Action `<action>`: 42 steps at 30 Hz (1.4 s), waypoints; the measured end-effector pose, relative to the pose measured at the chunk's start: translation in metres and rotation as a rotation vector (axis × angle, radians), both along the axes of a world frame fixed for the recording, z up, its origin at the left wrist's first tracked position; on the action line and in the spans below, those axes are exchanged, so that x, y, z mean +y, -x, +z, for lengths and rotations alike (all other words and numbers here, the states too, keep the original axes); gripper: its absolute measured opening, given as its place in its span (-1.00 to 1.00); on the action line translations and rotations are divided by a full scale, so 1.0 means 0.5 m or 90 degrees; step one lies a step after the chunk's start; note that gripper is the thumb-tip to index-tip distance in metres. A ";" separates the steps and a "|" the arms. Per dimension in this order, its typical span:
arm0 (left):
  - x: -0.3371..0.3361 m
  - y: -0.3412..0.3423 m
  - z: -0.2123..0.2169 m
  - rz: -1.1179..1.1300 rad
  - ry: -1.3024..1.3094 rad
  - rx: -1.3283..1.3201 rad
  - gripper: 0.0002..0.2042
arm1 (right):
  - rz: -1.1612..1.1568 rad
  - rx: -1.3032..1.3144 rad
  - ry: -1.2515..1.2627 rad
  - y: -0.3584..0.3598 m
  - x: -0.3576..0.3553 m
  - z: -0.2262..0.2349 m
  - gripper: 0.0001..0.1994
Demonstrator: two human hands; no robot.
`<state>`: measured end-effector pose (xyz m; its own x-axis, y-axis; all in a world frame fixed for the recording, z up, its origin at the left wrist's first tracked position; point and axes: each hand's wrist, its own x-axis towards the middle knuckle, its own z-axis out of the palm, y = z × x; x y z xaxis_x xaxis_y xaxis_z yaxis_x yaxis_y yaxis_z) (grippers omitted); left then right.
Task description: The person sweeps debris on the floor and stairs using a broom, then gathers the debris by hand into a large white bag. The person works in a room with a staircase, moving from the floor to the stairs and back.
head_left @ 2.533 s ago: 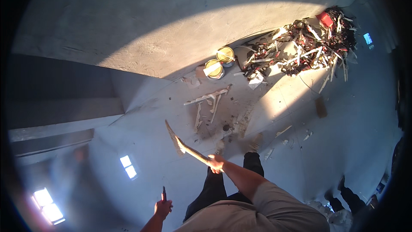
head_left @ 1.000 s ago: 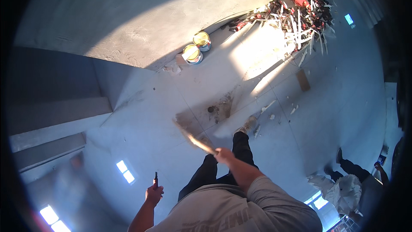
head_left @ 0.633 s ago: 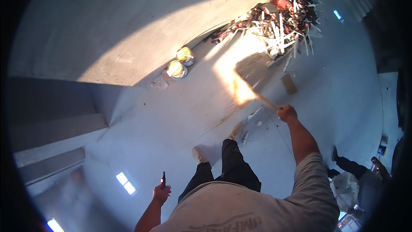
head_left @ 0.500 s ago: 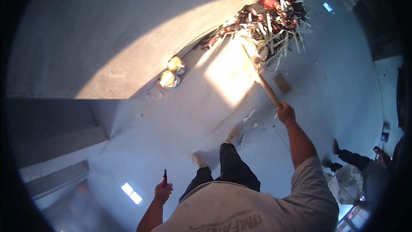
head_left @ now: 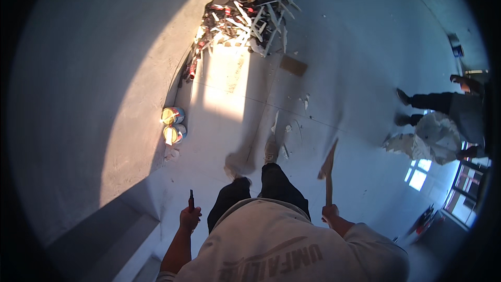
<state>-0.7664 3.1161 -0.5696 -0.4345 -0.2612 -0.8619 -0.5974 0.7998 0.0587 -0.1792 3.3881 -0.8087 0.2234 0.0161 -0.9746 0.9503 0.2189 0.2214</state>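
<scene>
Here's the broom [head_left: 327, 167], out ahead on the person's right, brush end pointing away, its handle [head_left: 329, 194] running straight back into the right hand [head_left: 330, 212]. That hand is wrapped firmly round it, hiding the handle's end; whether the bristles meet the floor [head_left: 360, 177] is impossible to call. Across on the other side, the left hand [head_left: 190, 218] grips a slim dark tool [head_left: 191, 196], tip showing, lower part buried in the fingers, its kind unclear.

Between them, the right shoe [head_left: 271, 152] reads well enough; the left [head_left: 233, 170] is a blur. Beyond lie white scraps [head_left: 286, 151] and a brown board [head_left: 293, 66], then a tangled heap [head_left: 250, 18], its top cut off by the view's edge. Two yellow-lidded cans [head_left: 174, 125] stand close together by the wall [head_left: 130, 141]. Far right, a co-worker [head_left: 436, 102], partly lost in the dark rim, is beside a crumpled white bag [head_left: 439, 133].
</scene>
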 end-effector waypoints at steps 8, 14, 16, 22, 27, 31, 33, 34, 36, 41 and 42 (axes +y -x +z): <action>0.233 0.330 -0.208 -0.171 -0.050 -0.073 -0.85 | -0.844 -0.295 -0.226 0.398 0.017 -0.254 -0.78; 0.261 0.779 -0.220 -0.237 -0.068 -0.069 -0.80 | -1.002 -0.185 -0.227 1.125 0.160 -0.248 -0.91; 0.247 0.944 -0.215 -0.252 -0.056 -0.047 -0.79 | -1.070 -0.134 -0.228 1.359 0.204 -0.227 -0.89; 0.239 1.207 -0.217 -0.206 -0.042 -0.035 -0.81 | -1.028 0.027 -0.120 1.777 0.392 -0.099 -0.89; 0.282 1.215 -0.219 -0.243 0.025 -0.113 -0.80 | -0.817 0.224 -0.311 1.661 0.437 0.008 -0.64; 0.445 1.162 -0.193 -0.229 0.014 -0.111 -0.79 | -0.787 0.094 -0.407 1.388 0.486 0.077 -0.42; 0.542 1.121 -0.192 -0.236 0.014 -0.105 -0.78 | -0.806 -0.003 -0.371 1.232 0.547 0.053 -0.63; 0.595 1.098 -0.196 -0.249 0.019 -0.101 -0.79 | -0.777 -0.061 -0.363 1.156 0.584 0.023 -0.69; 0.719 1.047 -0.210 -0.279 0.017 -0.094 -0.79 | -0.650 -0.162 -0.382 1.004 0.644 -0.069 -0.79; 0.965 0.833 -0.264 -0.238 0.001 -0.077 -0.80 | -0.789 -0.256 -0.397 0.889 1.007 -0.306 -0.71; 1.004 0.793 -0.278 -0.205 -0.003 -0.088 -0.81 | -0.830 -0.195 -0.394 0.895 1.072 -0.352 -0.73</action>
